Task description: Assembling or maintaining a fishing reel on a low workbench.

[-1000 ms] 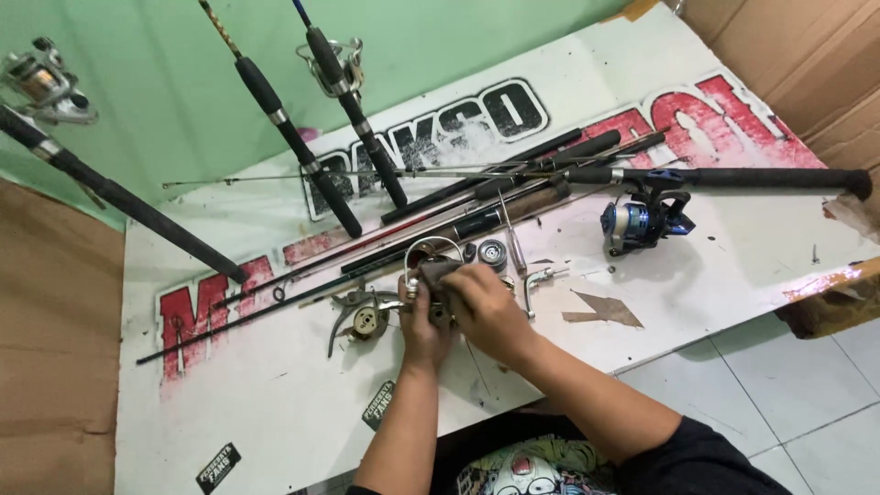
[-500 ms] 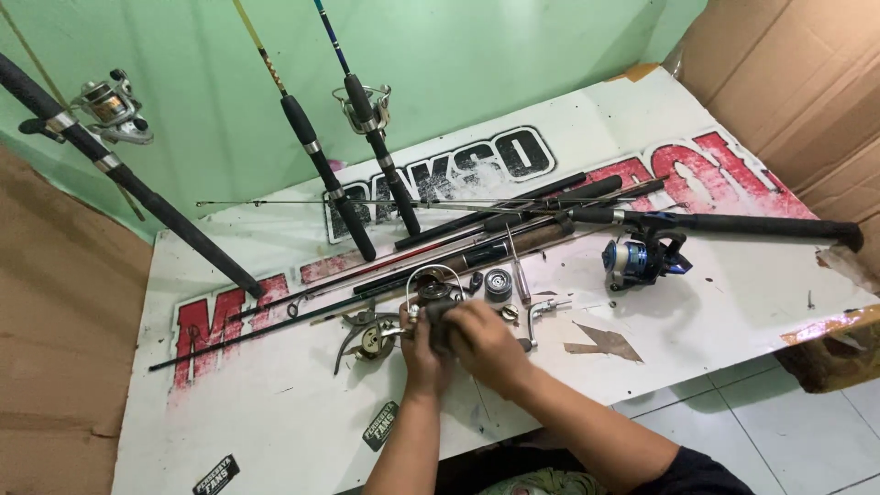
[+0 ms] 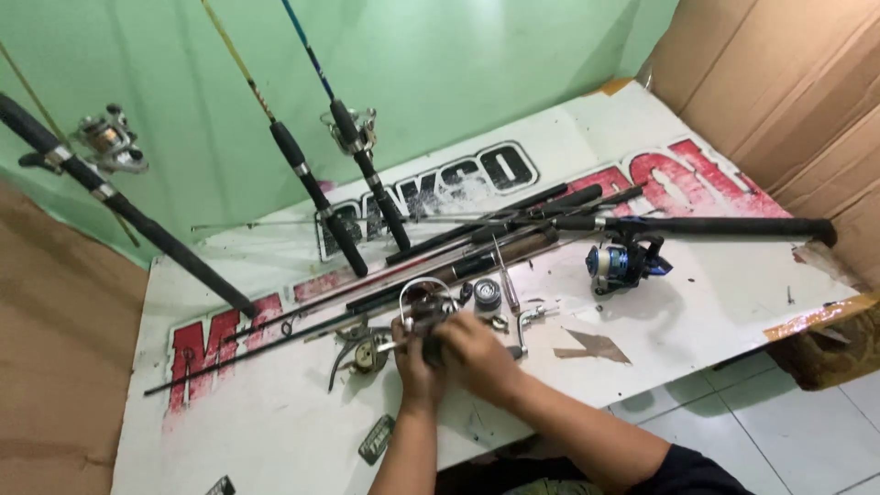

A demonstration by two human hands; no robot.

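Counter (image 3: pixel 733 302): glossy white printed sheet, scuffed, with one torn brown patch. Reel body (image 3: pixel 426 316) in both hands: bright metal, polished wire bail. Loose spool (image 3: pixel 487 295): shiny metal. Blue reel (image 3: pixel 619 263): glossy blue and black, looks plastic and metal. Rod handles (image 3: pixel 706 225): matt black, foam-like. Wall (image 3: pixel 458 55): smooth, painted pale green. Side panels (image 3: pixel 788 82): matt brown cardboard. Floor tiles (image 3: pixel 788 412): smooth, slightly glossy white.
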